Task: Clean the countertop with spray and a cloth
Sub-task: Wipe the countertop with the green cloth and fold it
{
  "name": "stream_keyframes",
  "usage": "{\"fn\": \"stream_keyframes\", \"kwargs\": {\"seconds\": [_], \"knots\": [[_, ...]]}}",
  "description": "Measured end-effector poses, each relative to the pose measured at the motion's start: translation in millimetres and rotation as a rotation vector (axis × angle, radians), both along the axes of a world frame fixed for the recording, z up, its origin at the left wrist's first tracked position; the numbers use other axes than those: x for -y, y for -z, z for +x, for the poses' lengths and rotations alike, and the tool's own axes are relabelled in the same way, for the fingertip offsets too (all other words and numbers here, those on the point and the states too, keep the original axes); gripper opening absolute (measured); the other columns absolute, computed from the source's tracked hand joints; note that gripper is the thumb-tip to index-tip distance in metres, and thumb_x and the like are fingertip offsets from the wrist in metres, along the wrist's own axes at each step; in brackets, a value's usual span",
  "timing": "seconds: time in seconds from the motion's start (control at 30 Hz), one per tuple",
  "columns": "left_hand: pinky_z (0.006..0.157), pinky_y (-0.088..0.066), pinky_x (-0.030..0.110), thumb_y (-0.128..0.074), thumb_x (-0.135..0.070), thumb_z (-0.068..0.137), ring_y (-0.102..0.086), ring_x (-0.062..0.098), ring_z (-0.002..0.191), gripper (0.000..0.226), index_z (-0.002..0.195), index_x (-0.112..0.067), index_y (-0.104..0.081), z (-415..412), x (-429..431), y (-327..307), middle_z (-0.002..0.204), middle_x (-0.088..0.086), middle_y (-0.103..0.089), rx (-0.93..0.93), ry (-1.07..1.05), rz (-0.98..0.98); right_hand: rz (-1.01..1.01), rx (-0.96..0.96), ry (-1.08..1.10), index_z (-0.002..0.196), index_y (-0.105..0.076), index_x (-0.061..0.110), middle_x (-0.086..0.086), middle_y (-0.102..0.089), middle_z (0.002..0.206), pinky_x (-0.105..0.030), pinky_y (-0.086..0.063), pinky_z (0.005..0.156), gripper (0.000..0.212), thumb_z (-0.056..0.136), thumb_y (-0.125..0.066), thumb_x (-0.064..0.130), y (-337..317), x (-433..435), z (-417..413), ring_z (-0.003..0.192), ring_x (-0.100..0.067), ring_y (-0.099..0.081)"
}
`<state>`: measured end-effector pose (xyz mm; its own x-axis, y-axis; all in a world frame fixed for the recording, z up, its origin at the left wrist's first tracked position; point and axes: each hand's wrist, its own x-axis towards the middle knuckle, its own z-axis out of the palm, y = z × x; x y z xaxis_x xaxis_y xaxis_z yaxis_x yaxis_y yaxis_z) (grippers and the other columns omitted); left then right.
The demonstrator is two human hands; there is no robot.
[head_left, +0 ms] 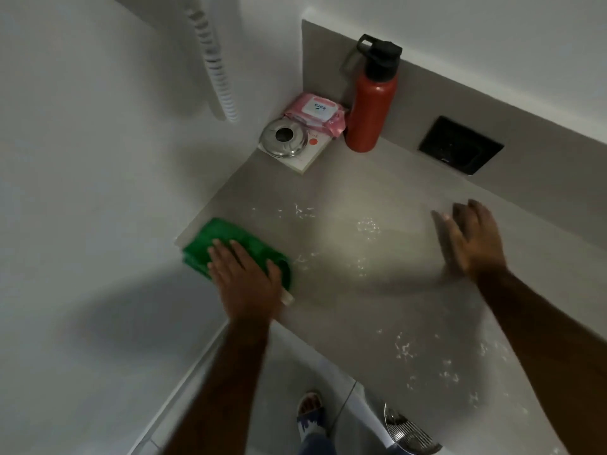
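We see the green cloth (230,246) at the table's (377,290) left edge, against the wall. Left hand (244,277) lies flat on it, fingers (226,254) spread, not gripping. Right hand (471,239), blurred, hovers open to the right of the cloth; bare wet surface lies between. Behind the cloth, in the corner: one red bottle (371,103), one pink wipes pack (317,113), one steel ashtray (283,138). A metal object near the front edge is cut off.

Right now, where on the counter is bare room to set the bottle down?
Free: the middle of the countertop, between the green cloth and the right hand, though spray-wet. Crowded: the back corner, with red bottle, wipes pack, and metal lid.
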<state>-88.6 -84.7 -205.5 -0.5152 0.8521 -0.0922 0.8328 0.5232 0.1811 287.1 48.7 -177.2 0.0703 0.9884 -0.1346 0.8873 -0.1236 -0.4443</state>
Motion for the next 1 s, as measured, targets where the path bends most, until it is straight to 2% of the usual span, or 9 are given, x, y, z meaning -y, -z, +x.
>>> {"fn": "stream_keyframes", "kwargs": {"seconds": [0.07,0.13,0.23,0.57,0.77,0.83,0.9,1.0], "knots": [[0.123,-0.017,0.060,-0.029,-0.049,0.087,-0.022,0.052,0.148,0.088,0.150,0.013,-0.028,-32,-31,2,0.157,0.040,-0.023,-0.028,-0.034,-0.005,0.038,0.088,-0.032,0.160,-0.033,0.020,-0.009,-0.024,0.171,-0.051,-0.014,0.128,0.074,0.104,-0.033,0.068,17,7,7,0.158,-0.029,-0.019],[0.122,-0.017,0.061,-0.031,-0.050,0.084,-0.024,0.051,0.147,0.090,0.149,0.013,-0.029,-39,-63,4,0.156,0.039,-0.025,-0.038,-0.075,-0.005,0.093,0.160,-0.055,0.161,-0.028,0.022,-0.008,-0.021,0.172,-0.049,-0.011,0.129,0.076,0.103,-0.030,0.072,31,7,10,0.159,-0.027,-0.017],[0.123,-0.015,0.060,-0.031,-0.050,0.084,-0.024,0.050,0.148,0.090,0.150,0.012,-0.028,-25,-91,3,0.157,0.038,-0.026,-0.033,-0.093,0.008,0.114,0.195,-0.060,0.160,-0.028,0.021,-0.010,-0.024,0.170,-0.051,-0.013,0.128,0.081,0.100,-0.025,0.077,37,4,11,0.158,-0.027,-0.020],[0.128,-0.011,0.050,-0.029,-0.057,0.088,-0.019,0.037,0.153,0.088,0.156,-0.001,-0.023,-12,-165,-2,0.164,0.024,-0.022,-0.006,0.144,0.066,0.185,0.222,-0.081,0.158,-0.032,0.017,-0.015,-0.028,0.168,-0.054,-0.019,0.128,0.078,0.102,-0.027,0.072,40,4,14,0.156,-0.031,-0.024],[0.127,-0.015,0.051,-0.035,-0.053,0.086,-0.021,0.035,0.153,0.086,0.155,-0.002,-0.028,27,-109,-13,0.163,0.021,-0.026,0.037,0.215,0.072,0.180,0.211,-0.076,0.158,-0.033,0.017,-0.014,-0.027,0.169,-0.053,-0.017,0.129,0.078,0.103,-0.027,0.071,36,6,12,0.157,-0.030,-0.023],[0.127,-0.015,0.053,-0.039,-0.051,0.083,-0.018,0.034,0.154,0.088,0.156,-0.003,-0.026,65,-72,-11,0.165,0.019,-0.024,0.093,0.341,0.060,0.182,0.210,-0.072,0.158,-0.033,0.017,-0.014,-0.027,0.169,-0.053,-0.018,0.129,0.078,0.103,-0.026,0.072,34,6,12,0.157,-0.030,-0.024],[0.127,-0.015,0.053,-0.042,-0.049,0.085,-0.010,0.031,0.157,0.089,0.159,-0.005,-0.020,94,-36,-4,0.168,0.016,-0.016,0.096,0.567,0.037,0.187,0.216,-0.067,0.157,-0.034,0.017,-0.015,-0.028,0.168,-0.054,-0.019,0.128,0.078,0.103,-0.025,0.072,34,6,11,0.157,-0.030,-0.025],[0.126,-0.019,0.052,-0.045,-0.047,0.087,-0.004,0.023,0.159,0.087,0.160,-0.009,-0.016,83,-2,0,0.170,0.010,-0.010,0.048,0.790,0.020,0.183,0.224,-0.066,0.157,-0.034,0.017,-0.015,-0.029,0.168,-0.054,-0.020,0.128,0.078,0.103,-0.025,0.072,33,5,11,0.156,-0.031,-0.025]]}}
